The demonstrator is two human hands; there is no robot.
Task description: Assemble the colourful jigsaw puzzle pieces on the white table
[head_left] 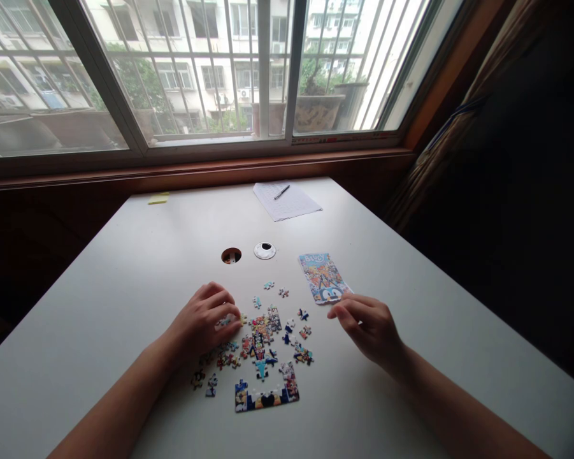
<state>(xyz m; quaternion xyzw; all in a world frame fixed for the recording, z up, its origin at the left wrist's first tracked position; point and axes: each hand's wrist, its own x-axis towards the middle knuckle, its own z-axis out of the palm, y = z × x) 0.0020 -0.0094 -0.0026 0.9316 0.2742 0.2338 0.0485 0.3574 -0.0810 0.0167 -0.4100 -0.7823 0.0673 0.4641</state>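
Observation:
My left hand [205, 324] is palm down over the left side of a scatter of jigsaw pieces [228, 358], its fingers bent and apart, with some pieces partly hidden beneath. Right of it lies a joined middle section of the puzzle [265, 325]. Closer to me is a joined bottom edge section [267, 400]. My right hand [370, 326] has curled fingers, close to the lower right corner of a picture card [322, 278]. Whether it touches the card, or has a small piece between its fingertips, I cannot make out.
Loose pieces [302, 352] lie between the hands. Beyond them are a round hole [231, 256] in the white table [172, 255] and a round cover [264, 250]. At the back lie paper sheets [291, 205], a pen [281, 192] and yellow sticky notes [158, 199].

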